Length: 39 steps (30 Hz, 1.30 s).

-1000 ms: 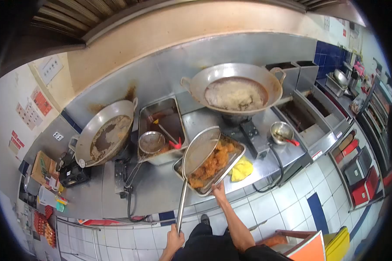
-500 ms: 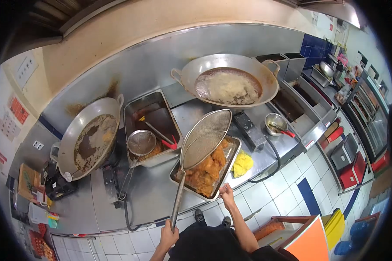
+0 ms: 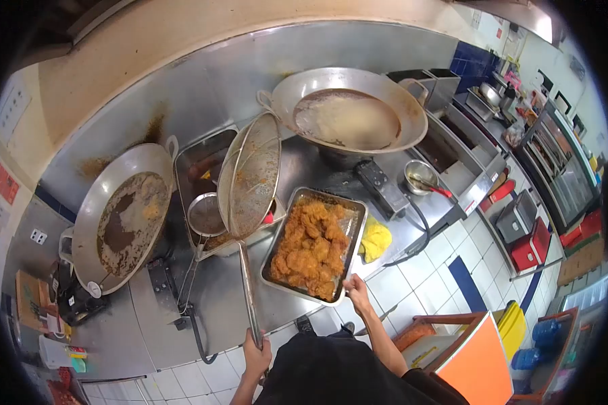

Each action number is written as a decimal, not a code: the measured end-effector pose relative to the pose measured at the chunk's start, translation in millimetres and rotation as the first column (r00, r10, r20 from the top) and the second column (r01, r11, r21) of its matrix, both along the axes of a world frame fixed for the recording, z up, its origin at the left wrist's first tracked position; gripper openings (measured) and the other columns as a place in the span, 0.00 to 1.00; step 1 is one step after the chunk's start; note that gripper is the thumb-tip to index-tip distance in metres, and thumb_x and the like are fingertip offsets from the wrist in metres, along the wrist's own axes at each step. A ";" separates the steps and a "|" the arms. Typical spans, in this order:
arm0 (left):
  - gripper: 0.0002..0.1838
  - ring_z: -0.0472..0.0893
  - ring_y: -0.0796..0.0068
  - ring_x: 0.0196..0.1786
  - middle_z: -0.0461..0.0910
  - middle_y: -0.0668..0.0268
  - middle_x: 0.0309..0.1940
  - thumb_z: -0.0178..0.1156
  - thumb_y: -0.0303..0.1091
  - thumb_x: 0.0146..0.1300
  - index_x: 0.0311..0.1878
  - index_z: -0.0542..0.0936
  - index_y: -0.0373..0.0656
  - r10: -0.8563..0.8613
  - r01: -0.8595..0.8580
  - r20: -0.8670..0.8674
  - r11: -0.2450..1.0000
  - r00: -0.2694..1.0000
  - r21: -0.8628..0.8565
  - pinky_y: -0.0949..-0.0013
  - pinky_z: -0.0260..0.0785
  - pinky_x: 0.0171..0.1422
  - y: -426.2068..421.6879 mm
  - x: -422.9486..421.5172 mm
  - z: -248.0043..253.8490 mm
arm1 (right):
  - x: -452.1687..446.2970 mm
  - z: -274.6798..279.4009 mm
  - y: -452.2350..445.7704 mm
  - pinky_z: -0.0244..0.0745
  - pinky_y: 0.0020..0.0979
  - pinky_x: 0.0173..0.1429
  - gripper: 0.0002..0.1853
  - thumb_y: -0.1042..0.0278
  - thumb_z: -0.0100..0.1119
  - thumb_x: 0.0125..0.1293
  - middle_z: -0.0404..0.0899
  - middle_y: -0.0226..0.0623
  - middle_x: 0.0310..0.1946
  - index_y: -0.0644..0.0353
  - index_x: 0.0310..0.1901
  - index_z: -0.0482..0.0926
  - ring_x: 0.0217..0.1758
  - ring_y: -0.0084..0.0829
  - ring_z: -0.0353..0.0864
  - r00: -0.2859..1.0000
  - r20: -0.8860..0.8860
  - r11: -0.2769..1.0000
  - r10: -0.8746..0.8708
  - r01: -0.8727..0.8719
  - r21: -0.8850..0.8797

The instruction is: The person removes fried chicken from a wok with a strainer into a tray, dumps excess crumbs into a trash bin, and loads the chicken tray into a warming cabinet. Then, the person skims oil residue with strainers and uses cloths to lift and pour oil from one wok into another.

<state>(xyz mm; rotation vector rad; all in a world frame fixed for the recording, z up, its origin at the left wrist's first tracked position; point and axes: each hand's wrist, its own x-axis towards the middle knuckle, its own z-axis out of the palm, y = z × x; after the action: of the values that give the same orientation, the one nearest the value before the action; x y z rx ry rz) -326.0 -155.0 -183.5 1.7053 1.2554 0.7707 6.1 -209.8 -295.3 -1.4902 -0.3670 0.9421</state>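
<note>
My left hand is wrapped round the long metal handle of a large wire-mesh strainer. The strainer's basket is tilted up over the oil-filled tray, left of the food, and only small crumbs cling to its mesh. With my right hand I grip the near right corner of a metal tray. Golden-brown fried chicken pieces are heaped in it. A small round strainer rests across the oil-filled tray, partly behind the large one.
Two large woks of foaming oil, one at the left and one at the back, sit on the steel counter. A yellow cloth and a small bowl with a red-handled utensil lie right of the chicken tray. An orange-sided cart stands behind at right.
The large strainer has swung left, off the chicken tray, and turned up on its side. More of the fried chicken now shows. My right hand stays on the tray's corner.
</note>
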 end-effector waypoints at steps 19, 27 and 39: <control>0.32 0.78 0.76 0.28 0.79 0.64 0.31 0.46 0.63 0.69 0.53 0.75 0.40 0.487 0.073 0.653 0.767 0.580 -0.637 0.69 0.73 0.30 181.2 66.8 -9.6 | -2.9 -31.8 20.0 0.69 0.36 0.36 0.09 0.63 0.46 0.72 0.71 0.32 0.24 0.60 0.37 0.67 0.29 0.25 0.70 0.906 0.400 0.958 -0.139 0.226 -0.177; 0.14 0.81 0.60 0.40 0.81 0.61 0.36 0.54 0.39 0.70 0.41 0.77 0.35 0.232 -0.213 0.148 0.968 0.961 -0.134 0.58 0.71 0.47 138.3 105.3 -120.4 | -3.4 23.2 25.5 0.70 0.54 0.35 0.18 0.60 0.43 0.73 0.76 0.64 0.25 0.72 0.41 0.70 0.31 0.64 0.78 0.737 0.676 0.911 0.005 0.276 -0.307; 0.18 0.64 0.66 0.27 0.65 0.59 0.21 0.43 0.39 0.74 0.30 0.69 0.34 -0.041 0.041 0.017 0.998 0.999 -0.048 0.62 0.60 0.36 23.4 132.0 -37.4 | 48.0 91.3 -112.8 0.63 0.39 0.28 0.15 0.61 0.47 0.73 0.66 0.48 0.17 0.66 0.33 0.69 0.20 0.35 0.64 0.776 0.630 0.972 -0.047 0.180 -0.149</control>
<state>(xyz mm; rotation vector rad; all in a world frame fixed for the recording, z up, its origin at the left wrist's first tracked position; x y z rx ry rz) -194.0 -131.7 -220.9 1.6772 1.2149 0.7228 54.1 -322.6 -203.9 -1.9804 -0.6654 0.3620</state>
